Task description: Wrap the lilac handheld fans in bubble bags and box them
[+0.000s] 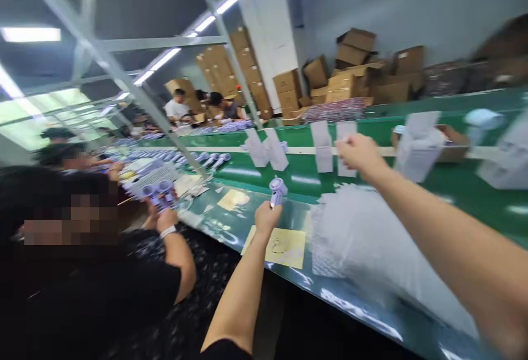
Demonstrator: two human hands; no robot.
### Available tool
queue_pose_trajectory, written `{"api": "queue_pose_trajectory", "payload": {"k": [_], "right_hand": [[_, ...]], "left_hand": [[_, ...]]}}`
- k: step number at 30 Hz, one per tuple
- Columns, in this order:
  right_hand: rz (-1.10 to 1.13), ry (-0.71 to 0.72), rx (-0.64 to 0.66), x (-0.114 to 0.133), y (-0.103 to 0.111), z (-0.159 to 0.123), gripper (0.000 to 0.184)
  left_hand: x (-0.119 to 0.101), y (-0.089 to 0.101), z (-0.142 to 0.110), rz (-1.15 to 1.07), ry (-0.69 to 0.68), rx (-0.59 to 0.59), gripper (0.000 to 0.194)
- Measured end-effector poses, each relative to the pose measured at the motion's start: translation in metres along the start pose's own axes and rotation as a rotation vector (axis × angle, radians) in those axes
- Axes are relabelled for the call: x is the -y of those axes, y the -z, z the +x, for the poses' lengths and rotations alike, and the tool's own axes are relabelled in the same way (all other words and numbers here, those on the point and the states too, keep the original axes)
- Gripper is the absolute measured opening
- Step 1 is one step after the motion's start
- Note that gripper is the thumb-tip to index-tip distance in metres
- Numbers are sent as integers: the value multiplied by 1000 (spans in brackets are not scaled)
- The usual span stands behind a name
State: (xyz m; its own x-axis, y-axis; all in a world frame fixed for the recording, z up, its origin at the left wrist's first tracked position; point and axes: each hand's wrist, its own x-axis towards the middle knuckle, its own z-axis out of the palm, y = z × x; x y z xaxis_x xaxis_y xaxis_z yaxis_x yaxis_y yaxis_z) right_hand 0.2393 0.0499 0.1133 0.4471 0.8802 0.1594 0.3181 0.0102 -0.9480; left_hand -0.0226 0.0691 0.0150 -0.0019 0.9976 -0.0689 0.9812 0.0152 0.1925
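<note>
The left hand [268, 217] grips one purple device [277, 188].

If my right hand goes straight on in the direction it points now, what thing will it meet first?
Probably the white folded sheet just left of your right hand, standing along the green line. Depth is unclear, so the hand might pass in front.

Yellow sheet [293, 241], green conveyor belt [243, 176].

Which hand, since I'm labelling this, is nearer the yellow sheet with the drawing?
Left: left hand is by the yellow sheet; right hand is farther off, at a white panel.
</note>
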Motion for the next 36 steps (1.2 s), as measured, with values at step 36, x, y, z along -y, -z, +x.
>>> {"api": "queue_pose_trajectory", "payload": {"k": [36], "right_hand": [[970, -525, -272, -134, 159, -377, 68]], "left_hand": [[-204, -92, -227, -436, -1462, 451, 22]]}}
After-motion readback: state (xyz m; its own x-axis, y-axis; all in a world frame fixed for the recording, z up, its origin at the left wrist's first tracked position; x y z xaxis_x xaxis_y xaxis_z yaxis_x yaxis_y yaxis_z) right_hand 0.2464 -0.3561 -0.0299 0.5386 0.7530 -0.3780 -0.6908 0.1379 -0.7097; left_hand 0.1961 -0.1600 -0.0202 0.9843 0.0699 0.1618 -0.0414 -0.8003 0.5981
